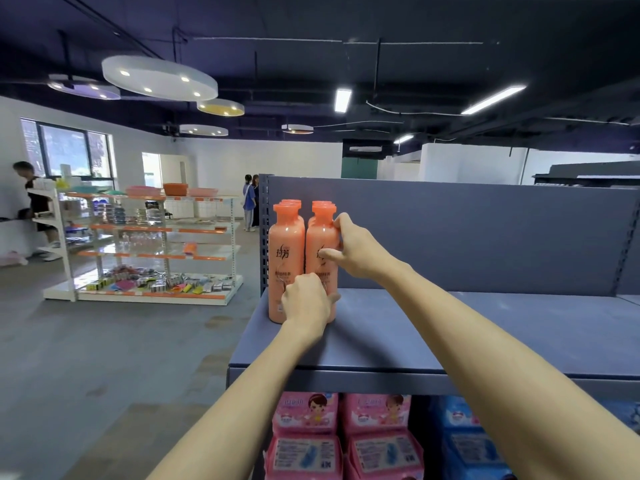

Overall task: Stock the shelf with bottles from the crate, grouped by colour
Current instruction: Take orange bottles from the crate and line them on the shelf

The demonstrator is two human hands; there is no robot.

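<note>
Several orange bottles stand upright in two rows at the left end of the grey-blue shelf [450, 327]. The front left bottle [284, 258] stands free. Both hands are on the front right bottle [320, 233]. My right hand [356, 249] grips its upper body from the right, thumb across the label. My left hand [306, 301] holds its lower part from the front and hides the base. More orange bottles stand behind these two, mostly hidden. The crate is not in view.
The shelf's back panel [450, 233] rises behind the bottles. Pink packs [304, 441] and blue packs [467, 445] fill the level below. A white and orange rack [145, 244] stands across the grey floor at left, with people [250, 202] further back.
</note>
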